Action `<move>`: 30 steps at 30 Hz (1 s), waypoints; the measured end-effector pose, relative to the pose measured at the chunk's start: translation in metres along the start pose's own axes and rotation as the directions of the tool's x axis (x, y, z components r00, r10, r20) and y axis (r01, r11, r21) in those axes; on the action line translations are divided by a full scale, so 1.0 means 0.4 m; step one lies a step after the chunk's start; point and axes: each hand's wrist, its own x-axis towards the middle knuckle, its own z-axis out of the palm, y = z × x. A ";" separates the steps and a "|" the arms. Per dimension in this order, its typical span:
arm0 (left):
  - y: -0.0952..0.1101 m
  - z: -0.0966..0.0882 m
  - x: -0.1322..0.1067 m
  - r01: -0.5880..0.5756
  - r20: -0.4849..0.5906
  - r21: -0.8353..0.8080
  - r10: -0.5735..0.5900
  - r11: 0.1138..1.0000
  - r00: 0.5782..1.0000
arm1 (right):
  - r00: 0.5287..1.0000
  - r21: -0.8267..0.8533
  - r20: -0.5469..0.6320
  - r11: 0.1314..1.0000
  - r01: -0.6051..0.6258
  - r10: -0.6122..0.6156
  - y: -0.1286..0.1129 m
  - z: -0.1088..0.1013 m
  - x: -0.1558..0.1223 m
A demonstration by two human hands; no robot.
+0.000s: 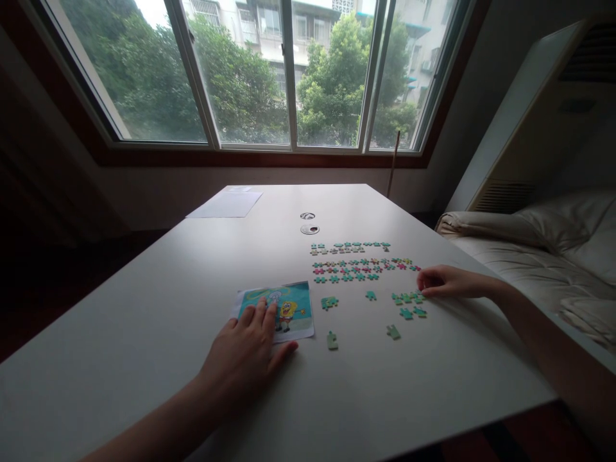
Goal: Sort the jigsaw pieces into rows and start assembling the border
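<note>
My left hand (250, 337) lies flat with fingers stretched over a printed cartoon picture card (301, 308), covering its lower left part. At the right, my right hand (445, 282) has its fingers curled and the fingertips closed on a green puzzle piece (418, 298) at the end of a small cluster. Beside that cluster lie two more green pieces (412, 313). A few pieces are spread apart: joined ones (330, 302) by the card, a single piece (370, 295), a pale green piece (393, 332) and another pale one (332, 341).
Rows of loose puzzle pieces (356, 266) lie beyond the hands on the white table (144, 321). Farther back are two round dark-and-white marks (309, 229) and a paper sheet (226, 204). A cream sofa (510, 244) stands along the right; a window (250, 77) is ahead.
</note>
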 end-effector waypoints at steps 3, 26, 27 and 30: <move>0.000 0.003 -0.001 -0.006 -0.010 0.013 0.006 1.000 1.000 | 1.000 -0.009 0.004 1.000 0.005 -0.005 0.000 0.000 -0.001; 0.002 0.003 -0.003 -0.014 -0.024 0.030 0.015 0.999 1.000 | 0.998 -0.042 -0.067 0.999 -0.016 0.014 -0.018 0.007 0.001; 0.002 0.002 -0.004 -0.018 -0.026 0.028 0.019 0.999 0.999 | 0.998 -0.038 -0.068 0.999 -0.018 0.015 -0.018 0.008 0.001; 0.001 0.000 -0.004 -0.026 -0.030 0.025 0.027 0.999 0.999 | 0.997 -0.016 -0.066 0.999 -0.030 0.029 -0.017 0.010 0.002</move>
